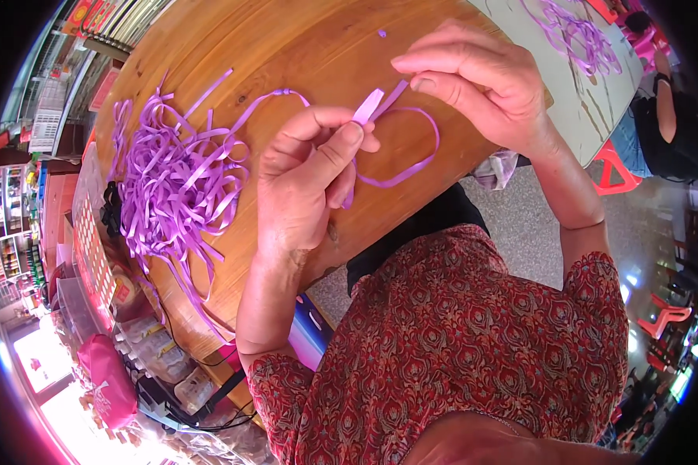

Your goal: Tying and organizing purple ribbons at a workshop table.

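Purple ribbon pinched in left fingers, right fingers slightly parted, ribbon heap on table

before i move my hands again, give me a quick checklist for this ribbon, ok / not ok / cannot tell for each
1. Folded ribbon pinched in the left hand: ok, the thumb presses on it.
2. Right hand gripping the ribbon end: cannot tell, the thumb is right by its tip but contact is unclear.
3. Visible part of the ribbon loop free of knots: ok, it curves smoothly.
4. Ribbon pile untangled: not ok, it is a jumbled heap left of the left hand.
5. Wooden table free of scraps: not ok, a small purple scrap lies near the far side.
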`<state>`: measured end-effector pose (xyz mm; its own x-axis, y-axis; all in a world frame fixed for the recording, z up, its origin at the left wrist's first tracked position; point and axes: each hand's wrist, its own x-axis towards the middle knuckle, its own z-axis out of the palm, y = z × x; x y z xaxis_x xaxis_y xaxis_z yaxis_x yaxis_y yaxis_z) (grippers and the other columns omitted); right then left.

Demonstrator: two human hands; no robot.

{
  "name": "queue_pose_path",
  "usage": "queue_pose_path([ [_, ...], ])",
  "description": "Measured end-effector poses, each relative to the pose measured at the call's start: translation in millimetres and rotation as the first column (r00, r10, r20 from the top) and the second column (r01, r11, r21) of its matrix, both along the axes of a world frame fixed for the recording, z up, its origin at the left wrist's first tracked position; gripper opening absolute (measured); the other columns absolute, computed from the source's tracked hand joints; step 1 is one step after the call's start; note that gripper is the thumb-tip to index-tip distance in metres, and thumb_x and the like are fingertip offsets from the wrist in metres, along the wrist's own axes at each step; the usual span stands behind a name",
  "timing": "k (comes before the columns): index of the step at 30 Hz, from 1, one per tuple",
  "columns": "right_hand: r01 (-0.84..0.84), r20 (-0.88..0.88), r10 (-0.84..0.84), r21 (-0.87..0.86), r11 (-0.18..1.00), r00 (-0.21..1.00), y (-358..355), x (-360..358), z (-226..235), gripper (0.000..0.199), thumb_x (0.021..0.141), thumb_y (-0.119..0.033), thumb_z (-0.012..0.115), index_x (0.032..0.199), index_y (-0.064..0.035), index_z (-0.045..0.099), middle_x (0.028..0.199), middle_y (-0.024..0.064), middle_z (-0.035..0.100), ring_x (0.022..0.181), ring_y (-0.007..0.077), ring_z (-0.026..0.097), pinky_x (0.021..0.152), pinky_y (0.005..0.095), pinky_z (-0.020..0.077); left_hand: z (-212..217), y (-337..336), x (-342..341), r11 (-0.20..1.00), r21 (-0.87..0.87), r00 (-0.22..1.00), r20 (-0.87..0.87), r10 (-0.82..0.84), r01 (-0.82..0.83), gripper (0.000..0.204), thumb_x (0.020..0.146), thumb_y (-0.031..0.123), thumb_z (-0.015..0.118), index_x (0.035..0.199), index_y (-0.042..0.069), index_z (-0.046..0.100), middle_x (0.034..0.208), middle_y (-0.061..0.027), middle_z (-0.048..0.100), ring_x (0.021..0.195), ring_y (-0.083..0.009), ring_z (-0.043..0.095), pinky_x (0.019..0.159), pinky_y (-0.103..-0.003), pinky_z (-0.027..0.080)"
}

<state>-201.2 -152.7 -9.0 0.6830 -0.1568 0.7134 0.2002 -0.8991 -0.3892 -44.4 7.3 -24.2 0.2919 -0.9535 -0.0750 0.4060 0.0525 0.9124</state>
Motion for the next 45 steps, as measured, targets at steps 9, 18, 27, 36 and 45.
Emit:
queue_pose_path([
  [9,-0.087,-0.102,0.069,-0.189,0.978,0.992,17.5,1.7,-10.9,0.034,0.069,-0.009,0.072,0.103,-0.0073,0.068,0.088,0.003,0.063,0.078,0.02,0.058,0.069,0.0324,0.0447,-3.3,1.5,-5.6,0.995,0.089,0.991,0.121,-0.049,0.038,0.012,0.089,0.008,0.059,0.099,0.002,0.062,0.075,-0.0051,0.064,0.044,-0.0019,0.039,0.038,-0.017,0.03],
  [18,-0.077,-0.143,0.063,-0.098,0.992,0.988,14.3,-9.0,-24.9,0.032,0.07,-0.01,0.072,0.101,-0.004,0.066,0.087,0.0046,0.062,0.078,0.0211,0.057,0.068,0.0345,0.0448,-16.1,9.9,-9.3,0.986,0.163,0.989,0.131,-0.062,0.041,0.011,0.09,0.009,0.06,0.098,0.002,0.063,0.073,-0.0017,0.061,0.046,-0.0002,0.039,0.04,-0.016,0.031],
  [27,-0.136,-0.116,0.133,-0.022,0.99,0.984,13.9,-6.2,-29.7,0.031,0.071,-0.013,0.073,0.101,-0.0049,0.067,0.082,0.0042,0.058,0.074,0.0213,0.055,0.065,0.0342,0.0439,-12.8,4.0,-13.7,0.979,0.163,0.984,0.112,-0.141,0.122,0.01,0.091,0.007,0.058,0.098,0.002,0.063,0.079,0.0005,0.06,0.07,-0.0029,0.053,0.058,-0.017,0.042],
  [36,-0.108,-0.169,0.108,0.01,0.994,0.98,11.5,-4.2,-34.8,0.023,0.073,-0.009,0.071,0.095,-0.0043,0.066,0.081,0.0041,0.057,0.072,0.0223,0.053,0.065,0.0337,0.0449,-26.4,4.5,-10.8,0.985,0.172,0.965,0.258,-0.056,0.012,0.009,0.087,0.007,0.063,0.095,0.002,0.066,0.076,0.0019,0.058,0.068,-0.0031,0.051,0.059,-0.019,0.042],
  [45,-0.114,-0.213,0.136,0.11,0.987,0.968,12.5,-6.4,-31.7,0.024,0.075,-0.003,0.068,0.098,-0.0039,0.067,0.082,0.0054,0.059,0.073,0.0207,0.056,0.064,0.0309,0.046,-28.1,7.5,-5.6,0.993,-0.038,0.824,0.555,0.116,-0.115,0.003,0.084,0.002,0.066,0.087,0.001,0.065,0.071,0.0041,0.052,0.064,-0.0024,0.046,0.056,-0.018,0.037],
])
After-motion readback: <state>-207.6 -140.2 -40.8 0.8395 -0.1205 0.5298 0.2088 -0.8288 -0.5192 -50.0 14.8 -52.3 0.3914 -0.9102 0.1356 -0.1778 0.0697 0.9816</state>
